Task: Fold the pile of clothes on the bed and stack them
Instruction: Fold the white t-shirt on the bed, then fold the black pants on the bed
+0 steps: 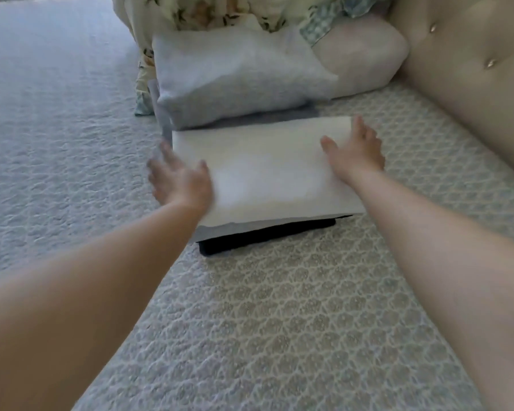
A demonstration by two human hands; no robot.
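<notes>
Stack: on bed point(279, 292), just in front of pillows, near headboard point(463, 69).
Top layer: white fold point(267, 167), flat, rectangular, lying square on the stack.
Under it: grey piece point(211, 232), edge showing along near side and at far left corner.
Bottom: black piece point(264, 235), edge showing along near side only; touching the quilt.
Left hand point(178, 179): fingers straight and spread, at left edge of white fold, thumb over the fold's near left corner; blurred, so contact not certain; gripping nothing.
Right hand point(356, 152): fingers straight, slightly spread, palm down on right end of white fold, thumb pointing inward across the cloth; resting flat, pinching nothing.
Arms: both bare, reaching forward from near corners of view, one to each end of the stack.
Grey pillow point(235, 75): behind stack, leaning on it or just touching; can't tell which.
Pink pillow point(365, 60): right of grey pillow, against headboard.
Pile point(220, 13): floral and checked cloth, unfolded, heaped behind and on top of pillows, some trailing down left of grey pillow.
Headboard: beige, tufted, two buttons visible, along right side.
Quilt: pale, textured pattern, covering bed.
</notes>
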